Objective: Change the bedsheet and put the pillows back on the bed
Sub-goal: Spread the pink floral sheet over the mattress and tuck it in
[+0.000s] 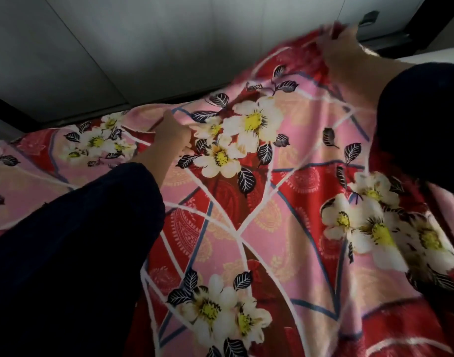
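Left hand [174, 135]: grip pinching a fold mid-bedsheet [272, 215].
Right hand [341, 47]: grip bunching bedsheet's far edge.
Risk: uneven pull likely lands bedsheet skewed.

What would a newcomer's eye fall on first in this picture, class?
The red and pink bedsheet with big white flowers fills the middle and right of the view. The right hand pinches its edge high at the upper right, while the left hand grips a fold left of centre.
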